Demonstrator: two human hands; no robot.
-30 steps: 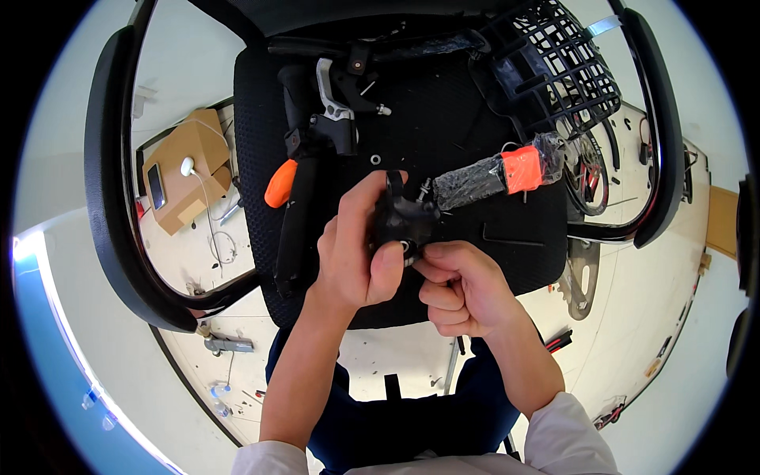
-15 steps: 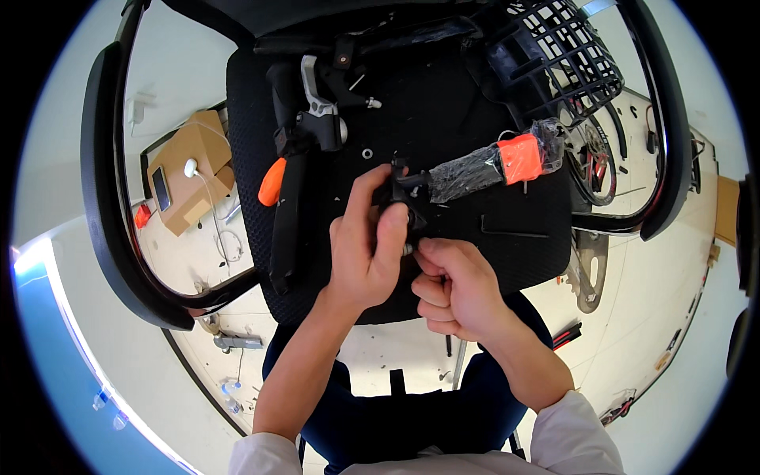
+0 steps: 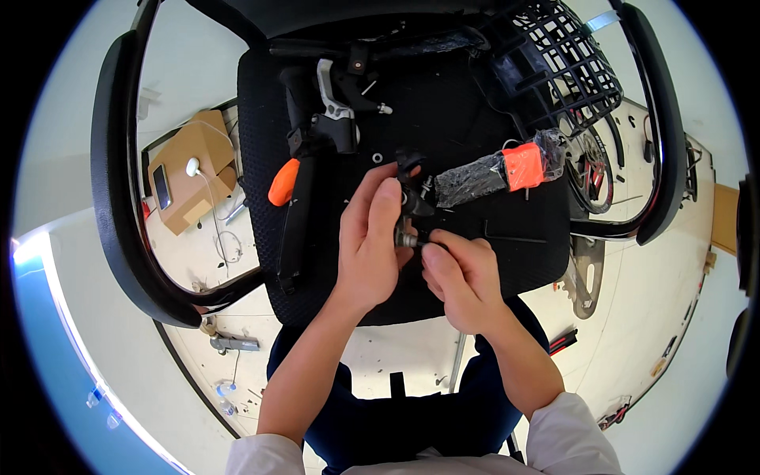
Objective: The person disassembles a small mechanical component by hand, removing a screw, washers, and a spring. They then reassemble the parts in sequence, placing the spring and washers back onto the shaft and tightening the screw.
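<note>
Hex key right of hands

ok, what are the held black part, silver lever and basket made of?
Black part in the left hand: plastic or black-coated metal, can't tell; dark with small highlights.
Silver lever: likely metal, satin; pale grey sheen, though silver paint is possible.
Basket: probably moulded plastic, semi-gloss black; uniform lattice, soft reflections.

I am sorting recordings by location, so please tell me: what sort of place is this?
Likely a makeshift indoor workspace: an L-shaped hex key lies on a black armchair, and the pale floor around it is littered.
</note>
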